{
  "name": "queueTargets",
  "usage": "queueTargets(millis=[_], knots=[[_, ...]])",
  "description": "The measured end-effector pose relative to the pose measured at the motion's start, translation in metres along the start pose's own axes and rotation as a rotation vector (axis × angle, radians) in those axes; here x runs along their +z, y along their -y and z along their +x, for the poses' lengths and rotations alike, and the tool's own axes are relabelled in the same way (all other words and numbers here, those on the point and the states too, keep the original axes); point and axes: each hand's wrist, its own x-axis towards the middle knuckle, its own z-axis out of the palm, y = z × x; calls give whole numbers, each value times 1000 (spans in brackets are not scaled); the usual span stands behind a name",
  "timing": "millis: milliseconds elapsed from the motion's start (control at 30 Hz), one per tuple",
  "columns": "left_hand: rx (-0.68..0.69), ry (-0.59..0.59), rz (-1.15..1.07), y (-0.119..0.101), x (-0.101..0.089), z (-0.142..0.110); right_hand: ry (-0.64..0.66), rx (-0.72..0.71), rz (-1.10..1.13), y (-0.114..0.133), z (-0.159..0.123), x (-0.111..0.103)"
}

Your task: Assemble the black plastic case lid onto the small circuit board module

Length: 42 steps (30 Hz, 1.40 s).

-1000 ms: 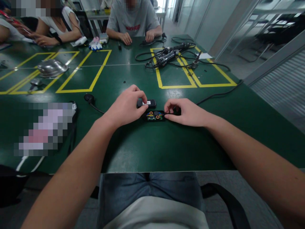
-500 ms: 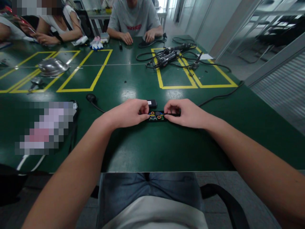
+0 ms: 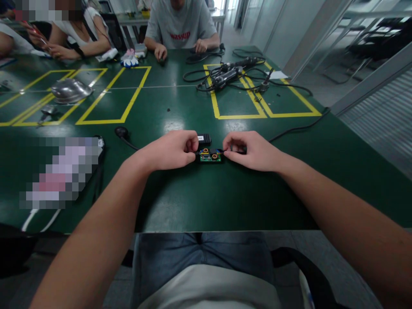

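Observation:
A small green circuit board (image 3: pixel 210 158) with copper-ringed coils and thin coloured wires sits in a black casing on the table, between my two hands. My left hand (image 3: pixel 174 150) is closed in a pinch on the black cable at the casing's left end. At the right end, my right hand (image 3: pixel 252 151) pinches the black cable (image 3: pixel 298 128) that runs off to the right. A ribbed black cover (image 3: pixel 204 138) with a white label lies just behind the casing. The black plug (image 3: pixel 121 131) lies left of my left hand, its cord passing behind that hand.
Black tools with tangled cords (image 3: pixel 230 76) lie at the back right, among yellow tape outlines. A metal bowl-like part (image 3: pixel 71 91) and a small metal piece (image 3: pixel 49 110) are at the left. A blurred-out object (image 3: pixel 61 171) lies near left. A person (image 3: pixel 182 30) sits opposite.
My fingertips have drawn slightly apart, and more of the board shows between them. Across the table, the person's hand has shifted left onto a small dark object.

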Motion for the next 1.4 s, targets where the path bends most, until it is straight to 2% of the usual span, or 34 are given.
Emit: queueTargets(millis=[233,367,500,700,800,900,1067,1267,1400], knots=[[-13,49,12,5,1,0,28,-11,-34,0,0,-3],[-23,39,42,6,1,0,19,-18,-34,0,0,-5],[10,-19,102,5,2,1,34,-18,-26,-2,0,-6],[80,-270,185,11,10,7,46,-15,-10,-3,0,-8],[115,-275,217,18,13,10,50,-15,-8,-3,1,-8],[131,-230,213,21,16,13,45,-11,-11,-4,1,-7],[102,-169,211,20,20,15,44,-18,-8,-8,3,-6],[94,-266,219,19,16,10,21,-41,-79,-15,6,-9],[156,-338,97,14,13,5,28,-48,-90,-16,7,-8]])
